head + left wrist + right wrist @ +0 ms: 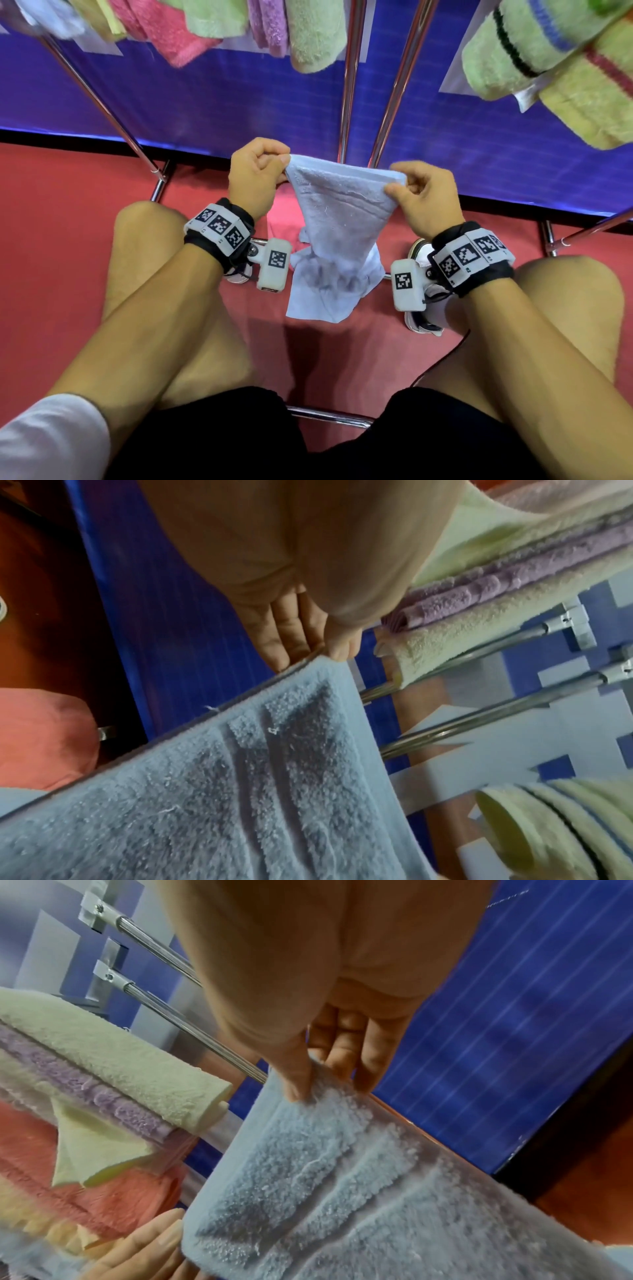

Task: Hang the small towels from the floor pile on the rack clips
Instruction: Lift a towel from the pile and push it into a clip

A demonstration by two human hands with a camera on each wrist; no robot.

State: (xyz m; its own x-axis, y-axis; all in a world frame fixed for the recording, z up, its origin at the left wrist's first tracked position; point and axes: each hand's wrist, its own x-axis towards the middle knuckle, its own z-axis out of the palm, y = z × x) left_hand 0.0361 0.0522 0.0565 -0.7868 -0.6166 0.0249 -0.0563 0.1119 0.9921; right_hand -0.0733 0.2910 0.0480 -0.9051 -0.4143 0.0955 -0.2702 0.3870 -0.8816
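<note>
Between the person's knees, above the red floor (68, 240), one light blue towel (342, 219) hangs stretched; the left hand (255, 178) and right hand (424, 198) each pinch one top corner. Several towels hang overhead on the rack (349, 85).

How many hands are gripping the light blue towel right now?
2. The left hand pinches one top corner of the light blue towel, and the right hand pinches the other top corner. The towel hangs between them above the red floor.
</note>
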